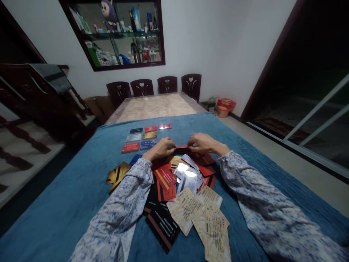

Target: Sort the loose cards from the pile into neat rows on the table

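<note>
A red card (182,147) is pinched at its two ends between my left hand (163,148) and my right hand (202,142), low over the blue cloth. Below my hands lies a loose pile of cards: red ones (165,175), silver ones (188,181), beige patterned ones (187,207) and black ones (163,225). Gold cards (117,174) lie beside my left sleeve. Beyond my left hand, several cards sit in short rows, among them a red card (130,147), a blue card (148,145), a gold card (149,135) and a black card (136,130).
A blue cloth (81,182) covers the near part of the table, and its marbled top (160,105) shows at the far end. Dark chairs (167,84) stand behind it. A wall cabinet (128,68) holds bottles and a plush toy. An orange bucket (223,111) is on the floor.
</note>
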Demonstrator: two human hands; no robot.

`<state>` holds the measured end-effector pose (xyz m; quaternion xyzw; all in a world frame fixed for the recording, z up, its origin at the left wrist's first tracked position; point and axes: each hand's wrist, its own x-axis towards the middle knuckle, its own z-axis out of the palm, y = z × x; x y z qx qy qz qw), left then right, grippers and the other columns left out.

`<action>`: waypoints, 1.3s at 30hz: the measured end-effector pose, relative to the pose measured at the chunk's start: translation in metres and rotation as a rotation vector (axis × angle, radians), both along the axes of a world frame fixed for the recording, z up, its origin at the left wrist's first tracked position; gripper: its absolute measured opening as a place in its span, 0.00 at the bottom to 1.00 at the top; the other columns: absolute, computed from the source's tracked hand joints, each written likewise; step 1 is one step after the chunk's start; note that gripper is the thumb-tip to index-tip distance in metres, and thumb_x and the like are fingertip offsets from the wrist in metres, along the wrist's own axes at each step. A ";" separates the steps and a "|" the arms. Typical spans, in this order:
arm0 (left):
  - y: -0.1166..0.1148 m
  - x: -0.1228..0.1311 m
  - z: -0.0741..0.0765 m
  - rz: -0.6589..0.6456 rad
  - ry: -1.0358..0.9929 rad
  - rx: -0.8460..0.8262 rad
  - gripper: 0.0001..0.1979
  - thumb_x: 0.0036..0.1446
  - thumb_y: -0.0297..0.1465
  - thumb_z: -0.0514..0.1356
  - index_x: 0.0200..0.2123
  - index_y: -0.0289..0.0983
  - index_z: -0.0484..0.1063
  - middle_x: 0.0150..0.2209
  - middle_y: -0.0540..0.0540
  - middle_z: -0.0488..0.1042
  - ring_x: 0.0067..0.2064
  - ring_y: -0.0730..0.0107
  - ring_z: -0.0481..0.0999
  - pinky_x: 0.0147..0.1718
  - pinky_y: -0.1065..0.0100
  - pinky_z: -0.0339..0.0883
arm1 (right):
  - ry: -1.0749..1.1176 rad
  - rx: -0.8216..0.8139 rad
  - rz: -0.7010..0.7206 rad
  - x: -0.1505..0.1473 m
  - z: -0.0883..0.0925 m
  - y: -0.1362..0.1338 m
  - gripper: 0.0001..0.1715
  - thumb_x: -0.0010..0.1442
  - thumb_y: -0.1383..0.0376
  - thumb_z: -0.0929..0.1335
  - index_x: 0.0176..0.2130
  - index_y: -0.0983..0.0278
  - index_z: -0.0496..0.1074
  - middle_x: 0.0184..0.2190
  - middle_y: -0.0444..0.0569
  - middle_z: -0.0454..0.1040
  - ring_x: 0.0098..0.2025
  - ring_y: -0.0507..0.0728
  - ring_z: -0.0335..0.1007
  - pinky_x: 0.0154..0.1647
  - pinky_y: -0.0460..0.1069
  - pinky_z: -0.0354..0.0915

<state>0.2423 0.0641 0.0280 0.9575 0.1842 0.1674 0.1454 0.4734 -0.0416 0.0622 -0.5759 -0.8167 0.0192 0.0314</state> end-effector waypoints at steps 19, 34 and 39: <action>0.006 0.006 -0.022 0.216 -0.153 -0.031 0.11 0.55 0.24 0.61 0.39 0.35 0.83 0.37 0.46 0.83 0.39 0.65 0.80 0.45 0.67 0.73 | 0.063 0.126 -0.115 -0.001 -0.015 0.008 0.16 0.68 0.67 0.64 0.42 0.63 0.82 0.42 0.55 0.82 0.44 0.57 0.74 0.40 0.47 0.59; 0.003 0.008 -0.031 0.249 -0.272 -0.097 0.09 0.57 0.24 0.58 0.41 0.37 0.73 0.38 0.46 0.82 0.40 0.65 0.81 0.44 0.65 0.73 | 0.130 0.193 -0.292 -0.009 -0.032 0.009 0.18 0.68 0.66 0.64 0.56 0.61 0.73 0.45 0.53 0.81 0.43 0.58 0.75 0.39 0.47 0.59; 0.003 0.008 -0.035 0.259 -0.234 -0.073 0.13 0.56 0.23 0.58 0.45 0.38 0.71 0.38 0.45 0.81 0.41 0.63 0.81 0.44 0.64 0.73 | 0.070 0.146 -0.327 -0.015 -0.028 0.005 0.20 0.67 0.67 0.64 0.58 0.61 0.69 0.46 0.54 0.82 0.45 0.60 0.76 0.36 0.48 0.57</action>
